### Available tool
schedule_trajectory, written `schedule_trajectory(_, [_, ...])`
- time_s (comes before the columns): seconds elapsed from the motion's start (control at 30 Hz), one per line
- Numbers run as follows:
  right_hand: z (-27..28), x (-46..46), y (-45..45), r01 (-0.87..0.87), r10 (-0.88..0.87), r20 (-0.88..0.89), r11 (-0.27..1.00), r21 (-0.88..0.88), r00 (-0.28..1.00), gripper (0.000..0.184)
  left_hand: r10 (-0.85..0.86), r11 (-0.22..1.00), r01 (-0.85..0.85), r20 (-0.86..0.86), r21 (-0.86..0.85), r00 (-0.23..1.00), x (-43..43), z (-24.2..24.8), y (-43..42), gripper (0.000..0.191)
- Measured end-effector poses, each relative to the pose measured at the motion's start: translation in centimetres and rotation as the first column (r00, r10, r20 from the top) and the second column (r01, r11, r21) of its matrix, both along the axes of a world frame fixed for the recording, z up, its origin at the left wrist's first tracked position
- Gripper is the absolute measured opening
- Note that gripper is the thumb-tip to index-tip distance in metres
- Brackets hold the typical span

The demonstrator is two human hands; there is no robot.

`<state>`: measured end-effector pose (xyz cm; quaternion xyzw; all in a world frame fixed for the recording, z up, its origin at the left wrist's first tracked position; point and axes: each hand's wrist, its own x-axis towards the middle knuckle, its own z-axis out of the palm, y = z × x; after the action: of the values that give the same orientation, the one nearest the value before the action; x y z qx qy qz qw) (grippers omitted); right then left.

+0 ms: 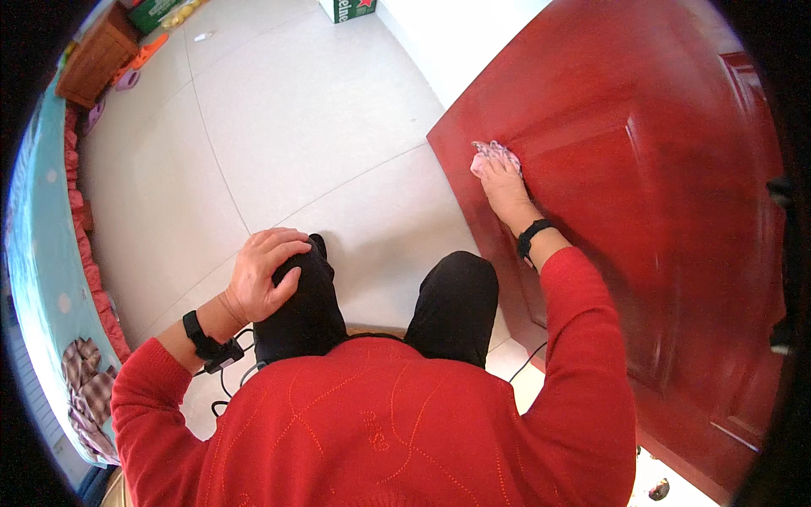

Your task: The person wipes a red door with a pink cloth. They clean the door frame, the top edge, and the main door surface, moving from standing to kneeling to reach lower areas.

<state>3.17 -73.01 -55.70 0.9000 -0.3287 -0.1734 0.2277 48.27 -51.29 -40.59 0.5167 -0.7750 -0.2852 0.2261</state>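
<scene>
A folded pink cloth [496, 154] lies pressed against a red panelled wooden door [589, 190] under the fingers of my right hand [505, 190]. The cloth sits near the door's lower left edge, left of a raised panel. My left hand [263, 272] rests on my left knee, its fingers curved over the black trousers [310, 304] and the thumb apart, with nothing held. Both wrists wear black bands, and the left one [212, 348] carries a small box. My left fingertips are partly hidden behind the knee.
Pale floor tiles [304, 114] spread ahead. On the left is a bed with a light blue cover [47, 209] and checked fabric [89, 386]. A brown wooden cabinet [98, 57], orange slippers [149, 54] and a green Heineken box [353, 9] stand farther off. Black cables [222, 386] hang by my left side.
</scene>
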Motion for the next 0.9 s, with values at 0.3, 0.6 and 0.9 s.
schedule_trajectory(0.3, [-10.7, -1.5, 0.3, 0.046, -0.082, 0.150, 0.972, 0.230, 0.985, 0.034, 0.011, 1.000, -0.011, 0.023, -0.006, 1.000, 0.3, 0.0, 0.0, 0.036])
schedule_trajectory(0.6, [-5.7, 1.7, -0.7, -0.023, 0.029, -0.142, 0.999, 0.046, 0.989, 0.033, 0.030, 0.999, -0.030, 0.009, -0.017, 0.999, 0.3, 0.2, 0.5, 0.036])
schedule_trajectory(0.9, [18.5, 6.9, -3.6, 0.196, -0.177, 0.087, 0.924, -0.329, 0.980, 0.030, 0.001, 0.999, -0.002, -0.006, -0.046, 1.000, 0.2, 0.0, 1.0, 0.033])
